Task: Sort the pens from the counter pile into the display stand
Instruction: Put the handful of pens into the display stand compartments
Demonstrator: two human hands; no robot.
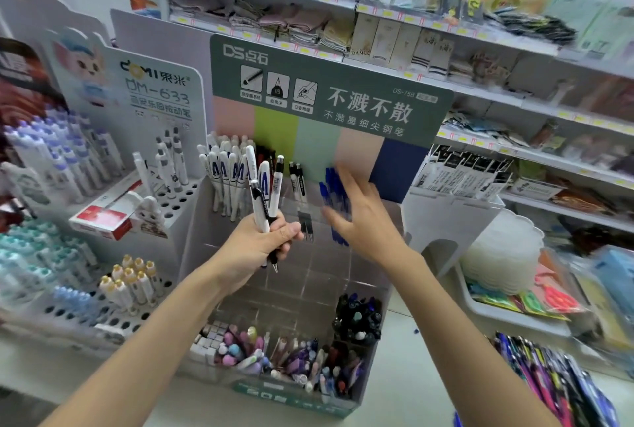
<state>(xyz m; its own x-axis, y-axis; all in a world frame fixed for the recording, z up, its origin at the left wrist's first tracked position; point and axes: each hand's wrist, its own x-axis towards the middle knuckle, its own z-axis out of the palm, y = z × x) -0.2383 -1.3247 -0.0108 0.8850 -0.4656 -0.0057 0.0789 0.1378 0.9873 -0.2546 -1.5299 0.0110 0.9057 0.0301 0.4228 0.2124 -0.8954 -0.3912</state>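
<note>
My left hand (260, 241) grips a bunch of white pens (266, 193) upright in front of the clear display stand (291, 289). The stand carries a green header card (329, 90). White pens (226, 172) fill its back left slots, two black-clipped pens (297, 183) stand in the middle, and blue pens (331, 193) sit further right. My right hand (360, 217) is open with fingers spread, blurred, right in front of the blue pens and partly hiding them. Mixed pens (295, 358) fill the stand's front compartments.
A white holed pen rack (103, 317) with purple and yellow-capped pens stands left, with a red box (103, 220) on it. Shop shelves (480, 49) of goods run behind. A white tray (497, 310) and packaged pens (555, 382) lie to the right.
</note>
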